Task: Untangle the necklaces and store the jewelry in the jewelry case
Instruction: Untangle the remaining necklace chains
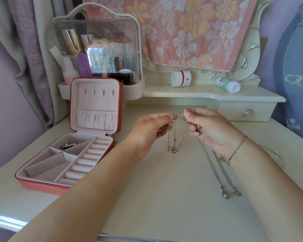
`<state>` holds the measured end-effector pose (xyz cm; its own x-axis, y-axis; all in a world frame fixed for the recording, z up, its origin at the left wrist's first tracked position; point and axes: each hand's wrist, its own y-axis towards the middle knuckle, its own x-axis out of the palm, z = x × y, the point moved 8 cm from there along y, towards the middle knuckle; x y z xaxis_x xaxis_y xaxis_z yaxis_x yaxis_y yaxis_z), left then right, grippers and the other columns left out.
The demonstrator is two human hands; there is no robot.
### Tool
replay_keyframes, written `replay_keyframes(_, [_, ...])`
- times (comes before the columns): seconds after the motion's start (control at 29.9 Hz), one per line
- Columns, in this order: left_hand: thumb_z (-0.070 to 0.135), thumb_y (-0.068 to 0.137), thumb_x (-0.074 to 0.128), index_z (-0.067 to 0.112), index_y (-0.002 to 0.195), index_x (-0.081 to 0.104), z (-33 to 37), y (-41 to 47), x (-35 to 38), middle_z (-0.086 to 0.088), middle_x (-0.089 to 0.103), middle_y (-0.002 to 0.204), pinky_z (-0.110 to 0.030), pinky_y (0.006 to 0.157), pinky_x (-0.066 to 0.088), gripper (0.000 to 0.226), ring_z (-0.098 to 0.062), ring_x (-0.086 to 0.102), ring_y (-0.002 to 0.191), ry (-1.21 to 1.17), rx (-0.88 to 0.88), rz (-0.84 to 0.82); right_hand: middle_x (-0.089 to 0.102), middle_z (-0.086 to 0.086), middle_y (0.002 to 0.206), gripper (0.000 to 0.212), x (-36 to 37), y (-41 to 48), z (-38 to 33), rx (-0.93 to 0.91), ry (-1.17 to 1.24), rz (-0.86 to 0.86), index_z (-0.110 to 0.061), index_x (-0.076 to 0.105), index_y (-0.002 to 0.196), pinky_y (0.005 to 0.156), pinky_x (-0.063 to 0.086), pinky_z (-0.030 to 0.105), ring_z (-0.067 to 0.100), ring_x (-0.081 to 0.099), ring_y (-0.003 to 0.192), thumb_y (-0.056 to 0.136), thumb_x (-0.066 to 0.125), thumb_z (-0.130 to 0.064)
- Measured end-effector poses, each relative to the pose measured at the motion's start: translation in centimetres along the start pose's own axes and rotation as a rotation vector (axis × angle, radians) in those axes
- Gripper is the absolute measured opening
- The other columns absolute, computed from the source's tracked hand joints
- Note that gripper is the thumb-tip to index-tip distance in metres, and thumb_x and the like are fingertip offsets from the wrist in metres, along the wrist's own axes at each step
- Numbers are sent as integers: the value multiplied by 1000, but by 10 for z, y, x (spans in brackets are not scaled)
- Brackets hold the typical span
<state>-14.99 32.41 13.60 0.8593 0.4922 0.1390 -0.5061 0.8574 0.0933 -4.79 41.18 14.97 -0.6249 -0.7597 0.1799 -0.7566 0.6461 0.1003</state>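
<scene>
Both hands pinch the tangled necklaces (174, 137) at their top ends, left hand (150, 130) and right hand (206, 128) raised close together, loops hanging below, seemingly touching the table (147, 198); the open jewelry case (40, 186) sits well left.

The jewelry case (40, 186) sits open on the left of the table (156, 198), with the organizer box (98, 49) right behind it. Mid-table, the left hand (147, 131) and right hand (210, 130) hold up the tangled necklaces (174, 137). A loose chain (215, 173) lies under the right wrist. The jar (180, 78) and bottle (228, 84) are on the shelf (199, 96) behind.
</scene>
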Motion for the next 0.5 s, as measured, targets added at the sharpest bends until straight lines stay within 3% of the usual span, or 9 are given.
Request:
replay_keyframes(0.2, [15, 92, 62, 13, 82, 67, -2, 0, 2, 2, 62, 70, -22, 74, 46, 11, -9, 57, 65, 13, -16, -19, 64, 4, 78, 12, 2, -4, -12, -114, -24, 7, -10, 58, 86, 43, 31, 14, 6, 43, 50, 95, 51, -5])
replay_keyframes(0.33, [15, 91, 64, 13, 81, 67, -3, 0, 2, 2, 64, 70, -21, 72, 47, 11, -9, 58, 66, 2, -24, -20, 66, 3, 74, 12, 1, -5, -20, -225, -224, 72, -11, 56, 88, 42, 32, 12, 6, 40, 46, 96, 49, -5])
replay_keyframes(0.5, [16, 91, 63, 12, 79, 65, -3, 0, 1, 0, 64, 71, -21, 70, 47, 13, -10, 58, 66, -5, -32, -21, 65, 2, 65, 11, 1, -6, -22, -252, -262, 83, -12, 53, 89, 42, 29, 12, 6, 33, 41, 97, 49, -7])
